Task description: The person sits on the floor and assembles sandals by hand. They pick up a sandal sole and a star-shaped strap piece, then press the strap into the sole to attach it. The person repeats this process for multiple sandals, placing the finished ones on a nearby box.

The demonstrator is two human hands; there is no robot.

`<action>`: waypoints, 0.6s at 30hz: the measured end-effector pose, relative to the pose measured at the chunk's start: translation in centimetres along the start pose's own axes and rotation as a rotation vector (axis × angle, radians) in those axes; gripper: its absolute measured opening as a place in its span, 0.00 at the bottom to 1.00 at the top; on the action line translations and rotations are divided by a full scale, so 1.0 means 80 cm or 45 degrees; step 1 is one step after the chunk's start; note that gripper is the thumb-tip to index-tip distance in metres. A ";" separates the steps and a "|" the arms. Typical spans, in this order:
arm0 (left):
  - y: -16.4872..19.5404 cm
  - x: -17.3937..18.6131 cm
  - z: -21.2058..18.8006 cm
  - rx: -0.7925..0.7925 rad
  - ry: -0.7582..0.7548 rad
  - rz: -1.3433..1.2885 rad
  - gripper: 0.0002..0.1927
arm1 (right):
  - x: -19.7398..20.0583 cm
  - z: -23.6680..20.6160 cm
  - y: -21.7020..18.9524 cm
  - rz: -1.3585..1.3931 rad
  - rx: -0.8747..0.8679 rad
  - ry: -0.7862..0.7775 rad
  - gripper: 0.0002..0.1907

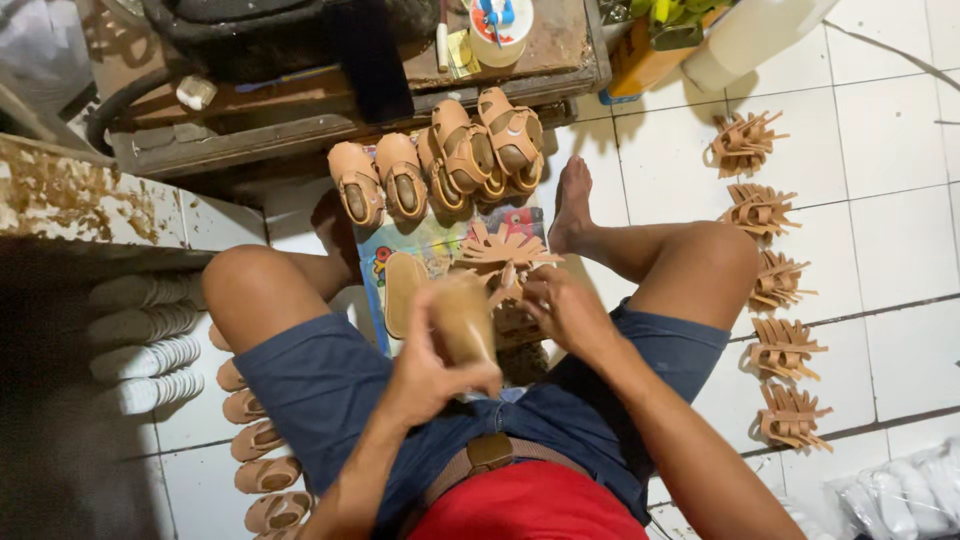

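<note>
Tan shoe sole [463,318], smooth, oval, blurred, is gripped upright in left hand [432,370], fingers wrapped round its lower end, over the lap. Right hand [562,308] just beside it pinches a strappy tan leather upper [503,252]. Beyond both hands: row of finished tan sandals [440,160]; right of right hand, stacked cut uppers [775,280] on white floor tile [890,130].
</note>
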State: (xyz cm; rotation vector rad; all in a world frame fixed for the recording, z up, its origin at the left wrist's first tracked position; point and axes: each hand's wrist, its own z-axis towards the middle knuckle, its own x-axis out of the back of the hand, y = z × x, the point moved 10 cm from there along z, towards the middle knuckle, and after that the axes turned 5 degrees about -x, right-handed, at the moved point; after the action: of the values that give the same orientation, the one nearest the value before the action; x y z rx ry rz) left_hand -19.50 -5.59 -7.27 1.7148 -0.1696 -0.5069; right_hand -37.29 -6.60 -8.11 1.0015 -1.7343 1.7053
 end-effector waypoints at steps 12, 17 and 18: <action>-0.049 -0.106 0.056 0.077 -0.811 1.105 0.59 | 0.016 0.061 0.039 0.524 -0.319 -0.213 0.14; -0.071 -0.113 0.063 0.003 -0.930 1.279 0.51 | 0.064 0.057 0.040 0.502 -0.308 -0.085 0.15; -0.065 -0.114 0.065 -0.072 -0.915 1.279 0.50 | 0.103 0.044 0.058 0.529 -0.467 0.130 0.12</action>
State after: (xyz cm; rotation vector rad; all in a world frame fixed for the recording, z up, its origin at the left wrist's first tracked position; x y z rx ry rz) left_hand -30.69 -5.66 -10.73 1.1164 -1.4243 -0.3235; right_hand -45.41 -11.61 -4.77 0.4048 -2.1901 1.5475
